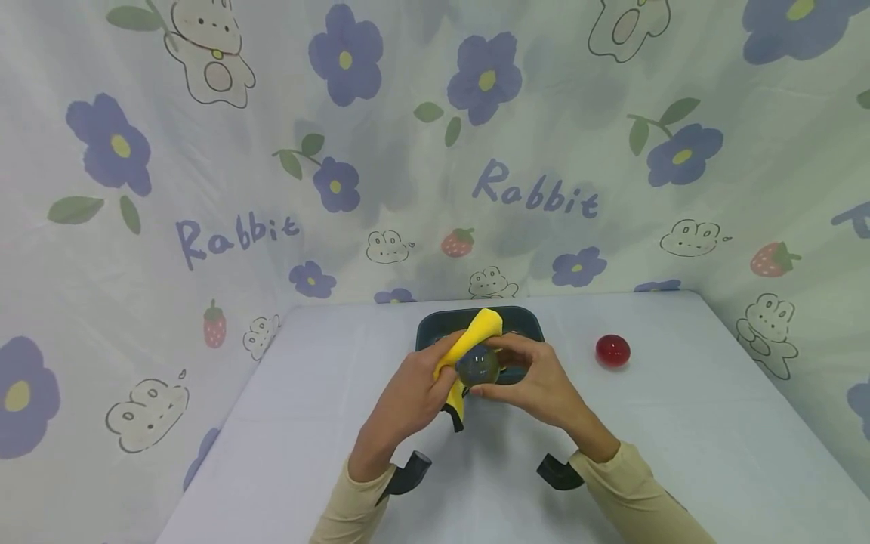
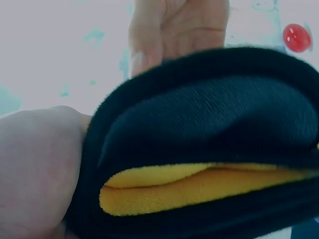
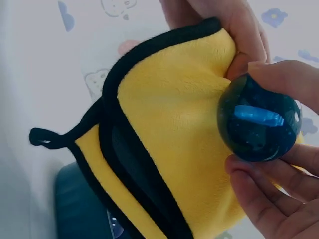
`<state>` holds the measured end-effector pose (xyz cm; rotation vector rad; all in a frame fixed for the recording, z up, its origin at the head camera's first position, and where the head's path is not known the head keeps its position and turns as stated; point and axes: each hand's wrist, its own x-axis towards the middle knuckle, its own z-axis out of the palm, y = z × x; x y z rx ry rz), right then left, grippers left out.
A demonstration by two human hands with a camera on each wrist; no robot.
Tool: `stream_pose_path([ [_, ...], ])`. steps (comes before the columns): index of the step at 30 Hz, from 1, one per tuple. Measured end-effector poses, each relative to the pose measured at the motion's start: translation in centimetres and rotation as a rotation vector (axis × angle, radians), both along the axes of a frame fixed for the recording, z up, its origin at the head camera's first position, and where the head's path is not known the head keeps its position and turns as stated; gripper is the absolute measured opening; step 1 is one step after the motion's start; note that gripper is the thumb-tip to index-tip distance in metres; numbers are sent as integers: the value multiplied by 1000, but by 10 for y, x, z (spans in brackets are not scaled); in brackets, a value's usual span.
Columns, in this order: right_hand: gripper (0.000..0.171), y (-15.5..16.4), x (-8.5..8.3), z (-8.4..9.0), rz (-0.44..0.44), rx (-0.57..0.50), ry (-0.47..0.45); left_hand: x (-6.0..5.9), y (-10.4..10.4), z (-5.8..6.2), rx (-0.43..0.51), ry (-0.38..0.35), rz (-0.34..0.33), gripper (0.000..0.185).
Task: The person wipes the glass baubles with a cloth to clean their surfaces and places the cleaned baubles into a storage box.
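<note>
My left hand [image 1: 410, 389] grips a yellow cloth [image 3: 169, 109] with black edging and a dark grey other side. Between the thumb and fingers of my right hand [image 1: 544, 381] is a dark blue, glassy ball [image 3: 259, 118], its surface shiny. The cloth lies against or just beside the ball; the exact contact is hard to tell. In the left wrist view the folded cloth [image 2: 214, 109] covers the ball and much of the work. Both hands are in front of a dark teal tray [image 1: 435, 320], whose contents they mostly hide.
A red, shiny ball [image 1: 613, 351] lies on the white tabletop [image 1: 680, 423], right of the tray. Behind the table hangs a curtain [image 1: 408, 174] printed with flowers and rabbits. A dark curved piece [image 1: 411, 472] sticks out at the left wrist, and a similar piece [image 1: 559, 472] at the right.
</note>
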<state>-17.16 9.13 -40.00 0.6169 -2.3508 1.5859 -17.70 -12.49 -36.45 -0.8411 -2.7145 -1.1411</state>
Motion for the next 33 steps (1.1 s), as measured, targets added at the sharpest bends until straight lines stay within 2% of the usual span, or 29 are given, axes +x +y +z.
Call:
stream_pose_path([
  [7,54,1,0,1,27,-97,73,-1,-1,0,36,-52,-21,55],
  [14,56,1,-2,1,6,-151,81,-2,-1,-1,50,-87,-31,52],
  [23,60,1,-3,0,19,-205,71,-1,-1,-1,43,-98,-25,51],
  [33,59,3,-5,0,-32,-215,50,2,0,1,14,-74,-16,50],
])
